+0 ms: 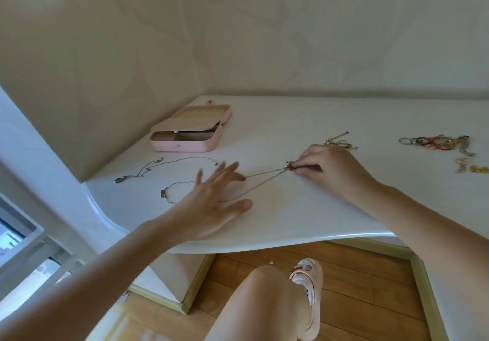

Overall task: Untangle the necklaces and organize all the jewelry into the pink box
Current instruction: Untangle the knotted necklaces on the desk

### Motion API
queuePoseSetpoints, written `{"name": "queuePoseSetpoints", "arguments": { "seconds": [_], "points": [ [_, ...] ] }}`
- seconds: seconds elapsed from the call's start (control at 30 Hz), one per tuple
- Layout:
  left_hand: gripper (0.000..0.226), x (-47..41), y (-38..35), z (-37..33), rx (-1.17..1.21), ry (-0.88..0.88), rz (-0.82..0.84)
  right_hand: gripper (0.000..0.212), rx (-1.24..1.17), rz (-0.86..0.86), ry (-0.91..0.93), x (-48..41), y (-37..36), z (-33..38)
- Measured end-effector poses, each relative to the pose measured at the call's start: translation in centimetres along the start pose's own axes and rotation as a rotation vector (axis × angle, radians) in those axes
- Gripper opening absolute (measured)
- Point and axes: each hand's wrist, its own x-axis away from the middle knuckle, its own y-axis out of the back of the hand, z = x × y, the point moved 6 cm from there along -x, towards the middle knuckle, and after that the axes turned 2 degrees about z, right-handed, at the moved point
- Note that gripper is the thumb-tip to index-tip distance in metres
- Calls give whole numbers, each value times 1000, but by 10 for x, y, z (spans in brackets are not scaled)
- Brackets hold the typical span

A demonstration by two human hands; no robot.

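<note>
At the white curved-front table (291, 208), we are mid-untangling. The open pink rectangular jewelry box (185, 146) waits near the far left corner. Our left hand (211, 195), fingers spread straight, rests on the thin silver chain necklace (264, 176) near the front edge. Our right hand (330, 166) pinches its dark, bunched end, holding the chain taut between them. Next, we judge, comes lifting it gently boxward.

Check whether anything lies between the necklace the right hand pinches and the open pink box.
Nothing visible: bare table runs from the necklace in the right hand to the open pink box. A second necklace lies before the box, nearer the left hand, off that line.
</note>
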Motion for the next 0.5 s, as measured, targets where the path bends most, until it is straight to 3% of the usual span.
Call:
{"name": "queuePoseSetpoints", "arguments": {
  "seconds": [0.1, 0.27, 0.5],
  "points": [
    [73, -23, -21, -32, -83, -117, 113, 27, 69, 88, 109, 4, -6, 10],
    [86, -52, -34, -31, -300, -33, 207, 28, -3, 206, 128, 21, -1, 17],
    [102, -50, -30, -19, -285, 100, 165, 34, -17, 107, 244, 45, 10, 22]
  ]
}}
